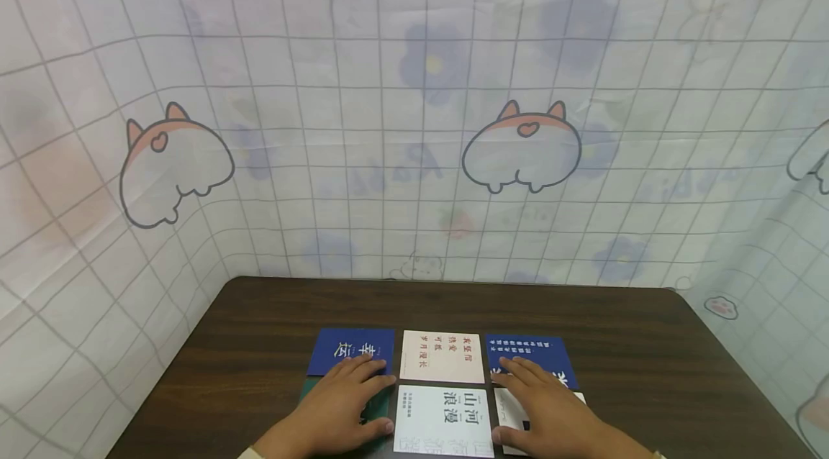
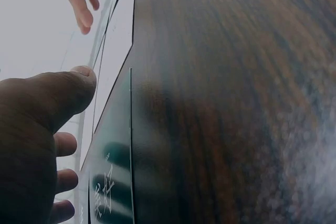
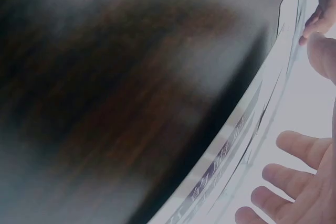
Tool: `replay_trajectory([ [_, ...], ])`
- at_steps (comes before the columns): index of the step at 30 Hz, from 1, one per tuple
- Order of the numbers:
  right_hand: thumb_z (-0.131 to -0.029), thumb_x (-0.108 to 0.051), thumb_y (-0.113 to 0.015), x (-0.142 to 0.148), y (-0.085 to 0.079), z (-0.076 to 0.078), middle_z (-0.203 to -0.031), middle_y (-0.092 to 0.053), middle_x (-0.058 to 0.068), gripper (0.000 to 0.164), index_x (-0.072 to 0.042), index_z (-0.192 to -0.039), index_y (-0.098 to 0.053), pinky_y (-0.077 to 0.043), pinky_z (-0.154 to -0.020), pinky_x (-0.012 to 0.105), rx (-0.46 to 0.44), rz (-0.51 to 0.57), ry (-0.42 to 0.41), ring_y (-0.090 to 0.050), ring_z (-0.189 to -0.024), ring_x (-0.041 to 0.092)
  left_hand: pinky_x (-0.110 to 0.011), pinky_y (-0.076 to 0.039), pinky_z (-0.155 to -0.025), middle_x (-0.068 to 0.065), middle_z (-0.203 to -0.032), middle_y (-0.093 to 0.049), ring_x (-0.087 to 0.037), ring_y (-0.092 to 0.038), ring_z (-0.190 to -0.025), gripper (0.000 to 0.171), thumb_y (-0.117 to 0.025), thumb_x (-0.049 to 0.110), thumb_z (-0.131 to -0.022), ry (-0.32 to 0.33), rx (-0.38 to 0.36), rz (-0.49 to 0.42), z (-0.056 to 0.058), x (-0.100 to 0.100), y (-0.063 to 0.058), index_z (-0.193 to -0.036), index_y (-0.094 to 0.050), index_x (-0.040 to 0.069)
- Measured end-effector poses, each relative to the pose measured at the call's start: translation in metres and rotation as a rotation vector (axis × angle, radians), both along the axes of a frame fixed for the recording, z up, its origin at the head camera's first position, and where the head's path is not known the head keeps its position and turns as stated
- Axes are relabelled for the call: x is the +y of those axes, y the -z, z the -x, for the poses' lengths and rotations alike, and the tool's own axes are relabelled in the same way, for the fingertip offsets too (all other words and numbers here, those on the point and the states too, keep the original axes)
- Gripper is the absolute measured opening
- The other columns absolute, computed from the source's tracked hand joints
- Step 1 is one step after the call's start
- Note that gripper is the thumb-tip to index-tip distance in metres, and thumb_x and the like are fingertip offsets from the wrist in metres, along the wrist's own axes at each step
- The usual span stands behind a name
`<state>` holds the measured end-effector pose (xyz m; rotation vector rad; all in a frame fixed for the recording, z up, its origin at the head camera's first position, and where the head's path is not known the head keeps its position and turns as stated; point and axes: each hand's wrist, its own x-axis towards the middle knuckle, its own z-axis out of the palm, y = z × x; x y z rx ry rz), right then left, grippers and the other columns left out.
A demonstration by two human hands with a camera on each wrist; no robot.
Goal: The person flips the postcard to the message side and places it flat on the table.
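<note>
Several printed cards lie in two rows on the table. My left hand (image 1: 340,405), fingers spread, hovers low above a green card (image 2: 116,124) and overlaps the lower part of a blue card (image 1: 322,345) behind it. The green card mirrors its fingers in the left wrist view. Over on the right, my right hand (image 1: 550,408) has its fingers apart above a white card (image 1: 509,410), fingertips over another blue card (image 1: 550,352). Between the hands are a cream card (image 1: 414,371) with reddish-brown characters and a pale card (image 1: 417,424) with dark characters. Neither hand grips anything.
The dark wood table (image 1: 259,344) extends around the cards on both sides and behind them. A white grid-patterned curtain (image 1: 388,229) with cartoon animal prints surrounds the table's back and sides.
</note>
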<state>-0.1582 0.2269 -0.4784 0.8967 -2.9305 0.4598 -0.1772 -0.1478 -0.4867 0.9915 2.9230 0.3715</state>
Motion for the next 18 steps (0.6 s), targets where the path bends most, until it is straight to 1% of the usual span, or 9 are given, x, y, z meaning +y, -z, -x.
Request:
replay_trajectory([
  [6, -0.085, -0.073, -0.065, -0.0023, 0.0011, 0.0021, -0.15, -0.052, 0.015, 0.08, -0.014, -0.14, -0.061, -0.036, -0.108, 0.063, -0.031, -0.017, -0.002, -0.043, -0.14, 0.042, -0.06, -0.028, -0.114, -0.005, -0.155, -0.047, -0.035, -0.036, -0.146, 0.069, -0.058, 0.07, -0.092, -0.007, -0.021, 0.006, 0.0004, 0.002, -0.0011, -0.146, -0.058, 0.027],
  [13, -0.084, -0.075, -0.065, -0.0064, 0.0043, 0.0025, -0.149, -0.052, 0.015, 0.082, -0.014, -0.138, -0.061, -0.038, -0.107, 0.062, 0.01, -0.029, -0.014, -0.044, -0.139, 0.041, -0.063, -0.031, -0.111, -0.004, -0.154, -0.048, -0.035, -0.033, -0.148, 0.069, -0.056, 0.072, -0.092, 0.006, -0.024, -0.004, 0.0025, 0.0036, 0.0018, -0.145, -0.058, 0.027],
  [18, -0.084, -0.077, -0.063, -0.0082, 0.0028, 0.0021, -0.149, -0.052, 0.016, 0.084, -0.013, -0.139, -0.062, -0.037, -0.107, 0.061, 0.012, -0.051, -0.025, -0.043, -0.139, 0.041, -0.064, -0.032, -0.11, -0.004, -0.154, -0.048, -0.036, -0.032, -0.148, 0.07, -0.055, 0.073, -0.092, 0.013, -0.02, -0.012, 0.0035, 0.0048, 0.0048, -0.146, -0.058, 0.028],
])
